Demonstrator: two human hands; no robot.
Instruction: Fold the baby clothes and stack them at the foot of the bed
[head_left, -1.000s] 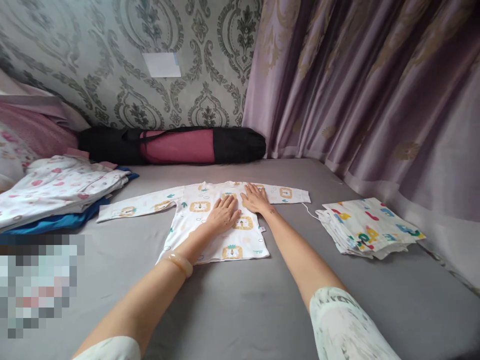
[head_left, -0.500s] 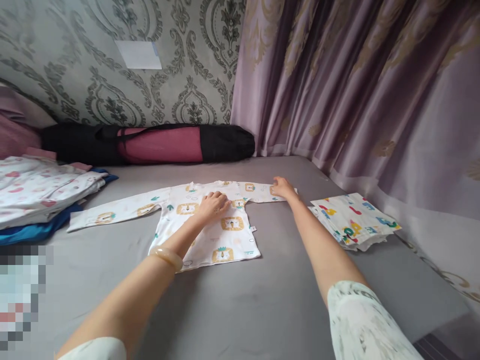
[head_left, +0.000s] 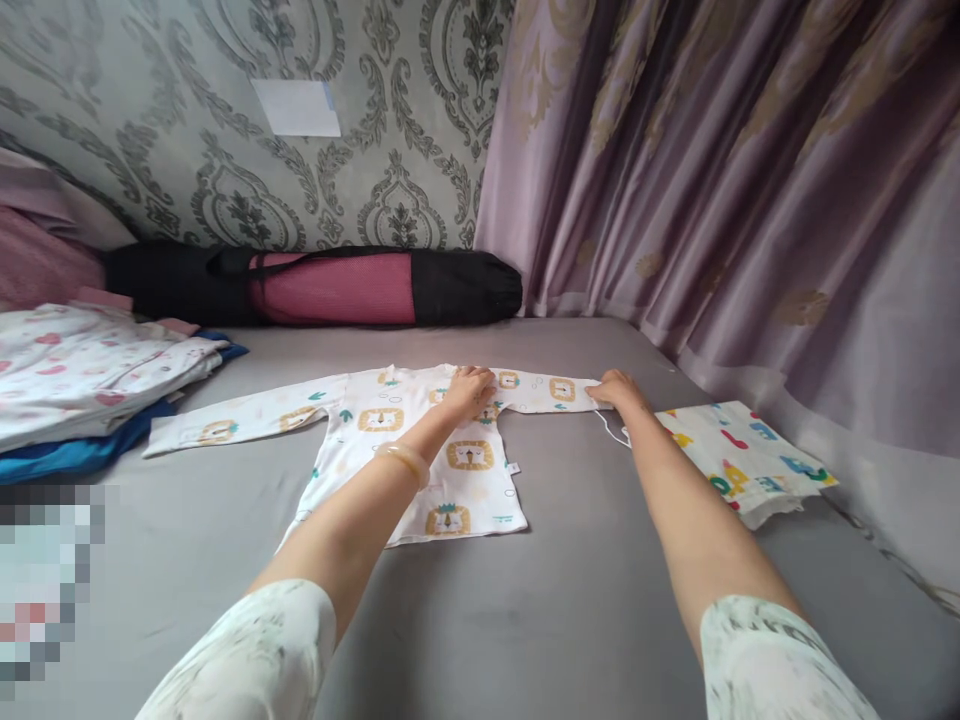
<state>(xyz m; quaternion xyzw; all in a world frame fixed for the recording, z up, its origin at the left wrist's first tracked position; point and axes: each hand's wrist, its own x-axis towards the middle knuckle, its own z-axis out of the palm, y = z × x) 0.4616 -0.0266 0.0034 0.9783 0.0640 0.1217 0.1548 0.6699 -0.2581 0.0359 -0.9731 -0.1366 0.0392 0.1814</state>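
Observation:
A white long-sleeved child's shirt [head_left: 469, 490] with lion faces lies spread on the grey bed sheet, both sleeves stretched out sideways. My left hand [head_left: 472, 390] rests flat on it near the right-hand shoulder, a pale bangle [head_left: 405, 465] on that wrist. At the end of the right-hand sleeve, my right hand [head_left: 616, 388] pinches the cuff between thumb and fingers. A thin white string [head_left: 613, 428] hangs beside that cuff. The left-hand sleeve [head_left: 225, 425] lies flat, untouched.
Folded cloth with colourful letters [head_left: 750, 450] lies at right. A pile of folded clothes [head_left: 97, 370] sits at left, near a pixelated patch. Along the wall stretches a black and maroon long bag [head_left: 330, 288]; a purple curtain [head_left: 637, 150] hangs at right.
My left hand has slid right across the shirt to the shoulder. My right hand has moved out from the sleeve to its cuff and closed there. The view has shifted slightly.

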